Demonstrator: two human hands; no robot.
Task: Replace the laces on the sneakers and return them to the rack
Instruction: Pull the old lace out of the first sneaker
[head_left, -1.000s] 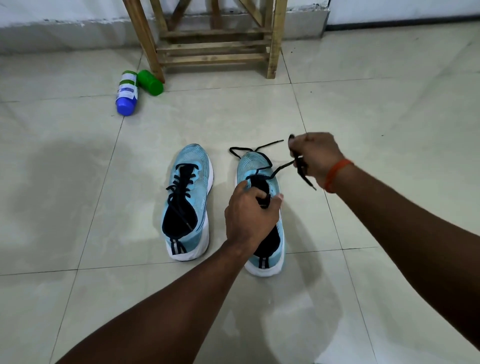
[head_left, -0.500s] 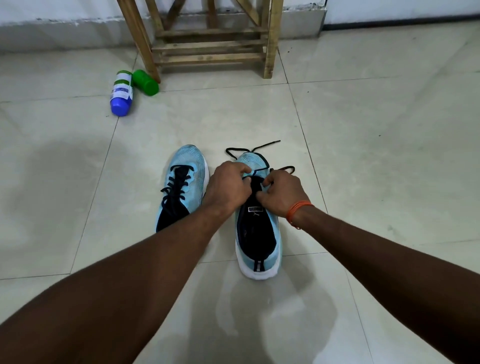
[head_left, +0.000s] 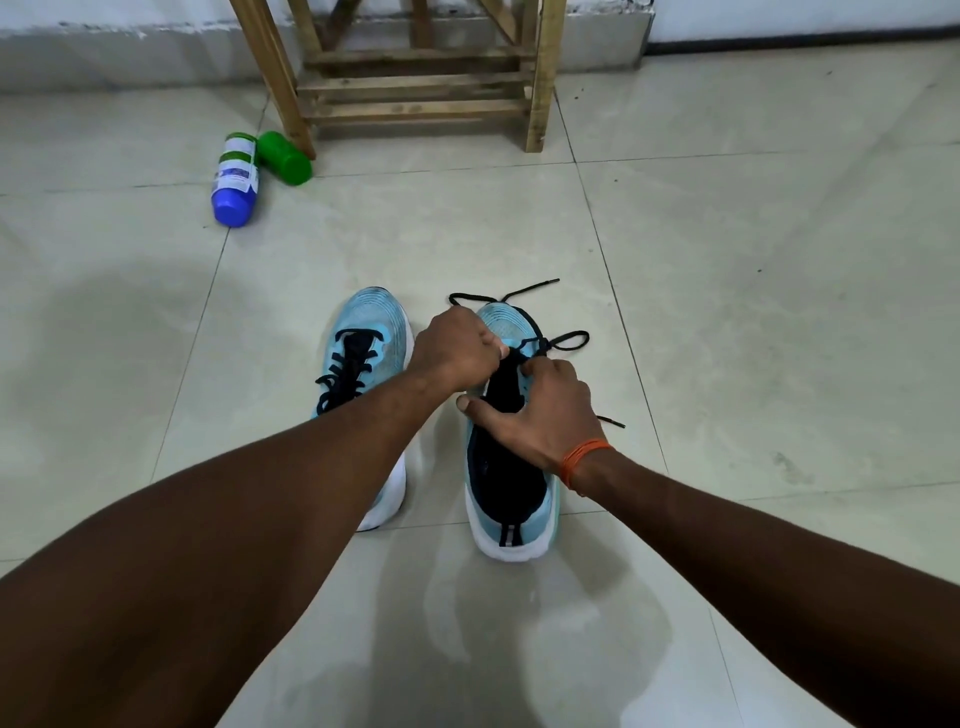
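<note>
Centre frame: my right grip, back from pulling, is grasping the sneaker; left grip is pinching the lace, lacing continuing.

Floor is glossy smooth tile, rack is rough bare wood. Sneakers look like matt knit cloth with woven black laces; both bottles shiny plastic.

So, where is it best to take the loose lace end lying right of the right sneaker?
Pinch the lace end near its tip, fingers coming from above on the right. It lies flat on the floor, pointing away from the sneaker, and the right hand hides the rest.
</note>
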